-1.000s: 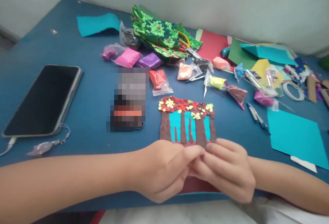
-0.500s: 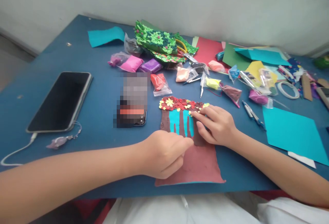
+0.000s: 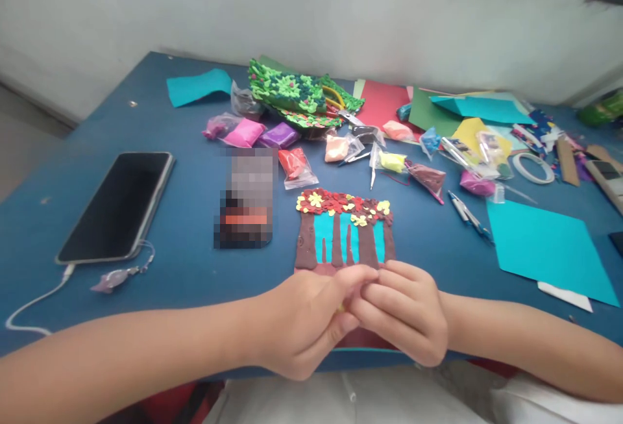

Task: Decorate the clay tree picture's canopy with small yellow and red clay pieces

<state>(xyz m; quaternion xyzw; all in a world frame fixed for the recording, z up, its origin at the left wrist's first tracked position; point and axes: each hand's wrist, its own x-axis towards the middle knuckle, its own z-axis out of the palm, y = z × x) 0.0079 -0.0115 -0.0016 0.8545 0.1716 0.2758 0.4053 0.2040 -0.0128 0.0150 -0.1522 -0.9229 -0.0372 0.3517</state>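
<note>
Currently I am holding my left hand (image 3: 302, 323) and right hand (image 3: 406, 313) together over the near half of the clay picture (image 3: 335, 242), which is lying flat on the blue desk (image 3: 195, 287) close to its front edge. The left is curling nearly closed, its thumb and forefinger nipping a small yellow bit (image 3: 340, 308) that is barely showing. The right is touching it, fingers folded inward; I cannot tell whether it is gripping anything. Beyond them, brown trunks (image 3: 368, 245) are standing out on turquoise beneath a band of red, brown and yellow flowers (image 3: 335, 204). Past the far edge, a red bag (image 3: 293, 164) and a yellow bag (image 3: 392, 162) are lying apart, while a dark-screened phone (image 3: 117, 206) is resting well off to the left.
</note>
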